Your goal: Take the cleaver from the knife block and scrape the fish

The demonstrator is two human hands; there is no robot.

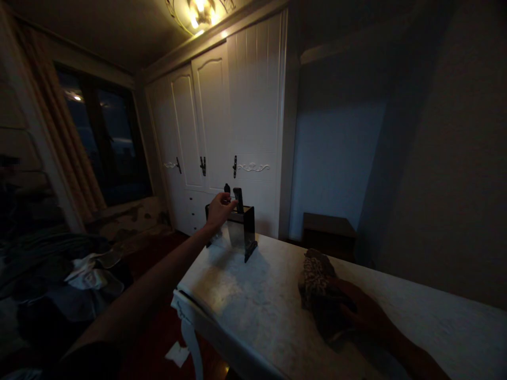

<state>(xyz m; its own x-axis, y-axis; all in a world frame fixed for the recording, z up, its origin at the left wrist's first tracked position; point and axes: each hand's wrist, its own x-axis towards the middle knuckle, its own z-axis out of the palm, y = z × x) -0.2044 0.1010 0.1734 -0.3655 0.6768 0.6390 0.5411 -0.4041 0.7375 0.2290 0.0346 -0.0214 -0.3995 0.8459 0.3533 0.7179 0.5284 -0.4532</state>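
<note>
My left hand (220, 209) reaches over a dark, boxy holder (249, 224) with a pale front panel, which looks like a knife block. Its fingers are pinched together by two upright black handles. One black handle (238, 198) stands up from the holder's top beside my thumb. A rounded black end (227, 188) shows just above my index finger; which of the two I grip is unclear. On the right, my right hand (358, 306) is closed on a bunched brown patterned cloth (316, 274), pressed to the white tabletop (261, 301).
A white wardrobe (253, 116) stands behind the table. A low dark cabinet (328, 227) is beyond the table's far edge. Clothes (95, 272) are heaped at left, and a white scrap (177, 354) lies on the red floor. The room is dim.
</note>
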